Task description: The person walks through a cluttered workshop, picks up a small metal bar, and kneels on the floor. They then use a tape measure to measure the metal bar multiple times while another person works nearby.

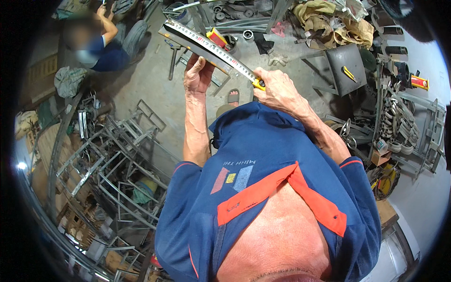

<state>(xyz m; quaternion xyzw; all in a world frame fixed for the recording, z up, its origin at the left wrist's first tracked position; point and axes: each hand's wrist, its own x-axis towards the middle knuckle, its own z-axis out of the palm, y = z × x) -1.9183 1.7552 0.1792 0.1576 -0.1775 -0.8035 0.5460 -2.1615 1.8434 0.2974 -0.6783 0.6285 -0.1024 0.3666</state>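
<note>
My left hand (pixel 198 77) grips a flat length of metal bar (pixel 182 41) from below, thumb on its near side. The bar slants from upper left to lower right. Along its far edge runs the extended white blade of a tape measure (pixel 220 50), which reaches past the bar's right end. My right hand (pixel 281 92) is closed around the small yellow tape measure case (pixel 259 84); the palm hides most of it. A hammer (pixel 173 61) lies on the floor just left of my left hand.
Another person (pixel 101 47) crouches at upper left. Welded metal frames (pixel 117 164) crowd the left side. At right stands a dark stool (pixel 345 63) with a yellow utility knife (pixel 348 73) on it. Gloves (pixel 278 59) lie on the floor ahead, near piled brown cloth and sacks (pixel 329 23).
</note>
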